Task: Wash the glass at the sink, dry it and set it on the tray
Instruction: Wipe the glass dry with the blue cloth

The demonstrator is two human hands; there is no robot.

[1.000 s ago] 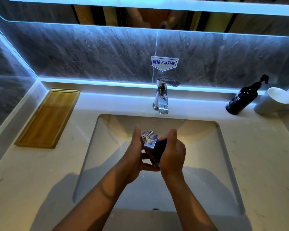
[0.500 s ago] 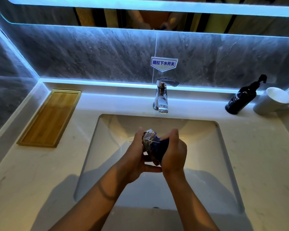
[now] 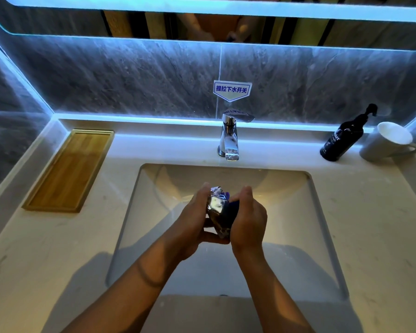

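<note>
A pale stone counter [image 3: 360,236] holds a rectangular sink [image 3: 154,212] with a chrome tap [image 3: 229,143] behind it and a wooden tray [image 3: 67,171] lying bare at its far left. A black pump bottle [image 3: 344,138] and a white mug [image 3: 384,141] stand close together at the far right. Over the basin, the left hand [image 3: 192,222] and right hand [image 3: 249,217] both close around the glass [image 3: 217,207], with a dark blue cloth [image 3: 232,209] tucked against it under the right fingers.

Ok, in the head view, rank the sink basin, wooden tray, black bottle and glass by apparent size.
1. sink basin
2. wooden tray
3. black bottle
4. glass, though both hands partly cover it and it sits nearer, so 3 versus 4 is unsure.
</note>
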